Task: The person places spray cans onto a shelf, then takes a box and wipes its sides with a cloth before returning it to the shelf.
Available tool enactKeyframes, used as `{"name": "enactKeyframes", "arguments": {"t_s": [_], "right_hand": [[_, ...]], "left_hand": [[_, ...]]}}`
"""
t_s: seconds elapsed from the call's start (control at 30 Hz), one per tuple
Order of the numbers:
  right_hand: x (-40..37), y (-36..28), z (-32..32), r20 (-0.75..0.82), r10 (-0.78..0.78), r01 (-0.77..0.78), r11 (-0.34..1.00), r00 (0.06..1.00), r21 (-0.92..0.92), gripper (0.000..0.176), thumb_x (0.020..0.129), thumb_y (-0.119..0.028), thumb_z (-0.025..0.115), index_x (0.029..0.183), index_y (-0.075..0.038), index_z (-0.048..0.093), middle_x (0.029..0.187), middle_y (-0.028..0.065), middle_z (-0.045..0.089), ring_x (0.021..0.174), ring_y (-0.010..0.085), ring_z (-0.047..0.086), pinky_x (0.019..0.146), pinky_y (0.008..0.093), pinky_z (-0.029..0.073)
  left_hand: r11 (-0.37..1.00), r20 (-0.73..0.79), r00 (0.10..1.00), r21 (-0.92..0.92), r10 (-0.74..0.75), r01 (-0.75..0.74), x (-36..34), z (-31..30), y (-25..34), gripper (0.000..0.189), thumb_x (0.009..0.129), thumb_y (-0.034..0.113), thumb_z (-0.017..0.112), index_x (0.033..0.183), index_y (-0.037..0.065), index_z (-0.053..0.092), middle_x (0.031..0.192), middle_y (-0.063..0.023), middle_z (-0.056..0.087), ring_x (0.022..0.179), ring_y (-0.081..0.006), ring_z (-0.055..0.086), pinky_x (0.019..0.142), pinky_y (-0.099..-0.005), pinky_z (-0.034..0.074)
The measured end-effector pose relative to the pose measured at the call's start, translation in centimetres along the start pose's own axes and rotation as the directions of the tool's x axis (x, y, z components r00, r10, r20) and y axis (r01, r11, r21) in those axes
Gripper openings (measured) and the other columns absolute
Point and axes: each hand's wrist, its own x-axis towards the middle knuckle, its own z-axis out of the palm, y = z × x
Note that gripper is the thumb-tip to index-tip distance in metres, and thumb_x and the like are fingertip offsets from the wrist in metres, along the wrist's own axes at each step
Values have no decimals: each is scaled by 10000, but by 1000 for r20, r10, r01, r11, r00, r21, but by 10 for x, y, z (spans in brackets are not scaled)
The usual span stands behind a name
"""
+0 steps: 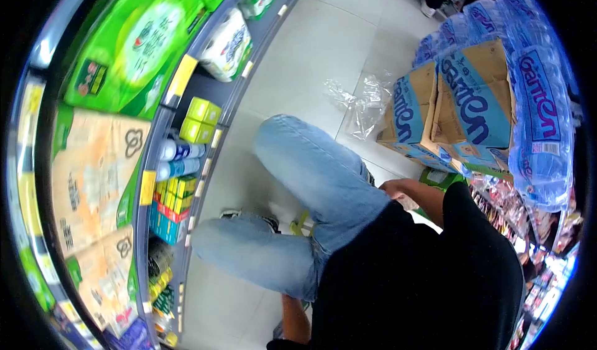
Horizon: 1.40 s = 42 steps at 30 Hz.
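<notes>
Two bent legs in light blue jeans [311, 163] stretch leftward from a black shirt [416, 275]. My right hand [393, 189] is beside the upper thigh, its fingers mostly hidden, so what it holds, if anything, does not show. A green item [438, 177] lies just beyond it, near the cardboard packs. My left forearm [295, 319] shows below the lower thigh, while the hand itself is hidden. Between the legs a yellow-green object [303, 224] is partly visible.
Shelves [214, 116] along the left carry green tissue packs [146, 42], bottles [180, 168] and small boxes. Crumpled clear plastic [367, 110] lies on the tiled floor [305, 57]. Cardboard packs [466, 95] and wrapped water bottles [542, 101] are stacked right. Another person's shoe [427, 9] shows at the top.
</notes>
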Motion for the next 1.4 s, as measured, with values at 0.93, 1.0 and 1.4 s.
{"name": "enactKeyframes", "arguments": {"t_s": [0.93,1.0,1.4], "right_hand": [[21,-134,-287,-238,-111,118,993,965,17,548,751,-130,711,1285,-21,653,1039,211,746,915,281,712,767,445,570],[18,-135,-315,-207,-135,120,989,969,-85,546,746,-129,713,1277,-17,655,1041,214,746,922,287,713,777,446,570],[8,-131,-443,-61,-213,149,833,975,-532,534,713,-122,724,1228,11,667,1051,234,745,967,319,720,834,448,573]], "left_hand": [[974,-241,963,-215,-121,68,-87,218,4,262,1046,224,511,1082,10,659,1040,-127,669,946,-233,622,870,-368,520],[956,-265,958,-293,-106,25,-96,231,-16,257,1047,220,511,1075,11,658,1029,-125,668,936,-228,621,863,-363,521],[865,-619,702,-71,353,-497,-124,245,12,229,1051,194,511,1034,14,651,968,-109,662,874,-203,615,817,-336,524]]}}
